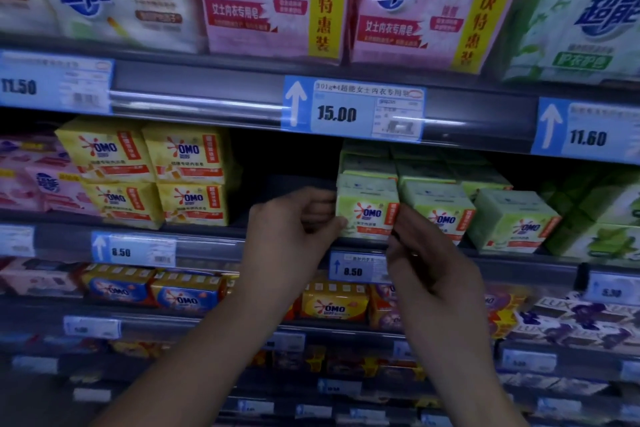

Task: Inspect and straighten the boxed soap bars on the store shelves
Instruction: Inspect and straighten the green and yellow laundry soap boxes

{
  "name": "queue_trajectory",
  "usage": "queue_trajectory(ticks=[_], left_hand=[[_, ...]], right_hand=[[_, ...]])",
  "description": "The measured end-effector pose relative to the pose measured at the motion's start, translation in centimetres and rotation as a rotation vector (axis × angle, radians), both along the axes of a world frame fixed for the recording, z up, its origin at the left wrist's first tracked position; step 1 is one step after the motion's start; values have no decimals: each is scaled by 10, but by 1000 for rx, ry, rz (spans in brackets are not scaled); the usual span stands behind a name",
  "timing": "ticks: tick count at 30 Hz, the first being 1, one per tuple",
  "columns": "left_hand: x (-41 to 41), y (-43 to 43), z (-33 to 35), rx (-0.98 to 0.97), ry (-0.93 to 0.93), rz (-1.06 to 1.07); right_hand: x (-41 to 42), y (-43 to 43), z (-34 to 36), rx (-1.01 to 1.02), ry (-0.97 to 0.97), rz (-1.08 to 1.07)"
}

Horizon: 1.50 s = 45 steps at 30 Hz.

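Note:
A green OMO soap box point(367, 210) stands at the left end of a row of green boxes on the middle shelf. My left hand point(287, 236) grips its left side, fingers curled round the edge and thumb on the front. My right hand point(426, 260) pinches its lower right corner. Two more green OMO boxes point(441, 213) point(512, 222) stand to the right, the far one turned at an angle. More green boxes are stacked above and behind.
Yellow OMO packs point(187, 177) stand to the left, with a dark gap point(284, 163) between them and the green row. Pink packs point(273, 0) fill the shelf above. Price tags point(353, 111) line the shelf edges. Lower shelves hold more soap packs point(332, 305).

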State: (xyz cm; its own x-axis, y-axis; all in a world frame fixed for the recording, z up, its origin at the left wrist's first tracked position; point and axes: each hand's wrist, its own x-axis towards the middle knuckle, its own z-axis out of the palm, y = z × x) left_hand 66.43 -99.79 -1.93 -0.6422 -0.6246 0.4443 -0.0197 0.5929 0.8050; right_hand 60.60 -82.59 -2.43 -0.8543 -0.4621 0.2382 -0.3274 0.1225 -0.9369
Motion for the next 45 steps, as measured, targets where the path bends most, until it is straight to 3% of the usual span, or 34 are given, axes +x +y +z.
queue_trajectory(ticks=[6,10,16,20,28,39,42,45], left_hand=[[19,-2,8,20,-8,-90],[60,-19,4,41,72,-81],[118,-60,5,32,298,156],[129,-73,11,-10,247,210],[132,-79,19,-18,189,188],[132,-73,18,24,196,144],[135,-66,16,98,228,81],[140,-64,12,301,264,-69]], right_hand=[[7,-5,2,-81,139,-183],[16,-16,11,-241,255,-257],[47,-78,19,-203,252,72],[52,-130,28,-102,200,239],[38,-182,48,-152,85,283],[41,-158,42,-254,55,266],[52,-134,38,-270,50,308],[63,-110,34,-288,3,330]])
